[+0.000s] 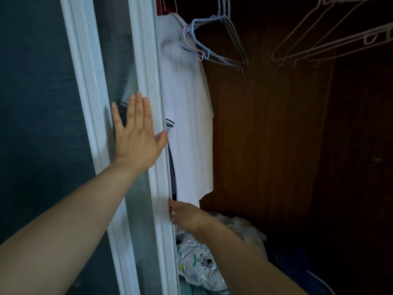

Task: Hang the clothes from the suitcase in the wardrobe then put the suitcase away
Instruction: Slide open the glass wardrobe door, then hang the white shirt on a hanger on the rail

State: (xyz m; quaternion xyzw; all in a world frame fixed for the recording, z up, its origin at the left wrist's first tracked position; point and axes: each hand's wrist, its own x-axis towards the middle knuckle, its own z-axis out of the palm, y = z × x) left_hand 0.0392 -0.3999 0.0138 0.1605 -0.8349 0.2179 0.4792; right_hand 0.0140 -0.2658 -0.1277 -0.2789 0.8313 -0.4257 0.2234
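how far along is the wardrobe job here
Done: one white shirt already hangs inside. In hand: the left hand lies flat on the white sliding door, and the right hand grips its edge lower down. Left: empty hangers wait on the rail; the suitcase is out of view.

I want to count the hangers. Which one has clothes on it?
Only the leftmost hanger, beside the white door frame, carries a white shirt. The blue and pink hangers and the pink hangers hang bare.
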